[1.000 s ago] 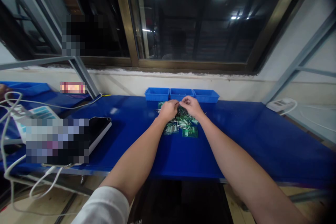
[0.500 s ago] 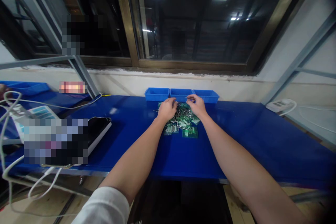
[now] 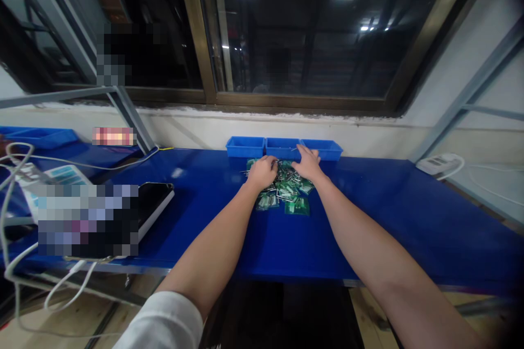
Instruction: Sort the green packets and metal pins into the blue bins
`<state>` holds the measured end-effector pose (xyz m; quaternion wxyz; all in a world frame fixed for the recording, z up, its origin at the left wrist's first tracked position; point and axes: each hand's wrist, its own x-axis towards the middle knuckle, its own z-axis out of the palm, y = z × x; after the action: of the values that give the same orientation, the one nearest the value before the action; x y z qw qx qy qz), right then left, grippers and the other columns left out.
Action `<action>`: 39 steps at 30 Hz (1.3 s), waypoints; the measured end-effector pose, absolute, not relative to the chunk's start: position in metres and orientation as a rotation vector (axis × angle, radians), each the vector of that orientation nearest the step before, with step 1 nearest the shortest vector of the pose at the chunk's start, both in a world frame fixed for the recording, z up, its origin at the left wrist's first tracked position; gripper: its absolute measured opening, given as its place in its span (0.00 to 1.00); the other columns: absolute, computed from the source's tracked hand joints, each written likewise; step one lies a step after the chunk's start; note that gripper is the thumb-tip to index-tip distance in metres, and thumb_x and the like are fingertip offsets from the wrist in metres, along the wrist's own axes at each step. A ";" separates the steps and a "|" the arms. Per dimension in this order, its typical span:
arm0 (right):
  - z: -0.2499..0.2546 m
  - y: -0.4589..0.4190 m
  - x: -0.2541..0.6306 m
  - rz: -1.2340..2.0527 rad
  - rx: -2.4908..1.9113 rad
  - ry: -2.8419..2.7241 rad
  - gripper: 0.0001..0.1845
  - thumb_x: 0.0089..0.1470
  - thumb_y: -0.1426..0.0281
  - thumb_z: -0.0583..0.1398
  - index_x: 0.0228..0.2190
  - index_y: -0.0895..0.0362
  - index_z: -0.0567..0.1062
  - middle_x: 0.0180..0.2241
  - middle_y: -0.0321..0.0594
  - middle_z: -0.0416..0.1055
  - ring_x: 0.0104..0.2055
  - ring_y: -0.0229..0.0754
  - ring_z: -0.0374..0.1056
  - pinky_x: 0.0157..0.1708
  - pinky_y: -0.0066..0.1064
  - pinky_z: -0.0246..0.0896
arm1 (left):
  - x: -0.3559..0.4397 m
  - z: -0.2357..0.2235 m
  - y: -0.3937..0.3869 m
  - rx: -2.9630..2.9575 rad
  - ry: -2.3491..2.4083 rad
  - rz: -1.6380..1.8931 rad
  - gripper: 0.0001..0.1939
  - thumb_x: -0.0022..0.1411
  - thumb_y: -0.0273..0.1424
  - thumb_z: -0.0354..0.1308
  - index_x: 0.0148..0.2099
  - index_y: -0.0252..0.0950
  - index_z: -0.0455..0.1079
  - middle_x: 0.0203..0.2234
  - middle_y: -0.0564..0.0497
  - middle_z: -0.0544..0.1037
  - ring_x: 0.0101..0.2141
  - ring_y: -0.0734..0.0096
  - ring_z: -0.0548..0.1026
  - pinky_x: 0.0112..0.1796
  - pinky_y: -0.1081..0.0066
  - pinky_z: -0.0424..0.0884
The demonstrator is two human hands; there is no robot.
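A heap of small metal pins or screws and green-and-clear packets (image 3: 286,188) lies on the blue table. My left hand (image 3: 262,173) rests at the heap's left side, its fingers curled together over the metal pieces; what they hold is hidden. Over the heap's far right side is my right hand (image 3: 309,163), thumb and fingers spread apart, the fingertips close to the middle blue bin (image 3: 282,145). A tiny pale sliver shows by those fingertips, too small to name. One green packet (image 3: 297,206) lies at the heap's near edge.
A left blue bin (image 3: 245,146) and a right blue bin (image 3: 327,149) flank the middle one along the wall. A dark-screened device (image 3: 155,199) with white cables lies on the left. A white power strip (image 3: 440,164) sits at the right end. Metal frame posts rise on both sides.
My right hand has opened from a pinch, its thumb and fingers now apart, with its fingers slightly farther right. My left hand has stayed over the heap, almost still.
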<state>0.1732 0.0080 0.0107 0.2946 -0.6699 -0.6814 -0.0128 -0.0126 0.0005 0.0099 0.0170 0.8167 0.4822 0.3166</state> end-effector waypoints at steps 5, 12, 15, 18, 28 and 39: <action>0.008 0.010 0.174 -0.003 -1.851 -1.868 0.42 0.45 0.61 0.58 0.61 0.53 0.53 0.63 0.41 0.48 0.54 0.60 0.50 0.49 0.49 0.51 | -0.012 0.009 0.001 2.539 1.504 0.975 0.14 0.63 0.31 0.47 0.48 0.36 0.69 0.40 0.46 0.75 0.41 0.63 0.74 0.44 0.67 0.68; 0.011 0.012 0.174 -0.001 -1.853 -1.805 0.41 0.47 0.63 0.55 0.62 0.53 0.50 0.64 0.39 0.44 0.55 0.60 0.49 0.50 0.52 0.51 | -0.013 0.010 0.000 2.542 1.498 0.967 0.14 0.62 0.32 0.48 0.48 0.37 0.68 0.41 0.46 0.75 0.42 0.64 0.73 0.44 0.67 0.68; 0.012 0.013 0.173 -0.005 -1.852 -1.740 0.43 0.46 0.64 0.55 0.62 0.52 0.47 0.65 0.40 0.41 0.55 0.61 0.48 0.49 0.54 0.50 | -0.012 0.010 0.000 2.530 1.511 0.952 0.14 0.63 0.32 0.48 0.49 0.37 0.68 0.42 0.46 0.75 0.43 0.64 0.73 0.44 0.68 0.68; 0.013 0.013 0.173 -0.009 -1.898 -1.722 0.44 0.45 0.63 0.56 0.62 0.52 0.46 0.65 0.40 0.39 0.55 0.63 0.48 0.49 0.55 0.49 | -0.011 0.010 0.000 2.523 1.519 0.951 0.14 0.62 0.32 0.48 0.49 0.38 0.68 0.42 0.46 0.75 0.43 0.64 0.73 0.44 0.68 0.68; 0.010 0.014 0.171 -0.006 -1.965 -1.795 0.44 0.47 0.60 0.56 0.62 0.53 0.47 0.65 0.43 0.39 0.57 0.63 0.47 0.48 0.55 0.50 | -0.011 0.010 0.000 2.545 1.518 0.932 0.15 0.62 0.33 0.48 0.49 0.37 0.68 0.43 0.46 0.75 0.42 0.63 0.73 0.44 0.67 0.68; 0.010 0.010 0.176 -0.080 -1.780 -1.613 0.28 0.47 0.68 0.55 0.52 0.53 0.67 0.57 0.44 0.61 0.54 0.56 0.53 0.50 0.48 0.53 | -0.012 0.010 0.000 2.551 1.499 0.929 0.15 0.62 0.33 0.49 0.49 0.36 0.68 0.43 0.46 0.75 0.42 0.63 0.74 0.44 0.67 0.69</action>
<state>0.1763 0.0104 0.0099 0.3609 -0.6907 -0.6259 -0.0311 -0.0124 0.0003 0.0104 0.0201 0.8224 0.4834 0.2994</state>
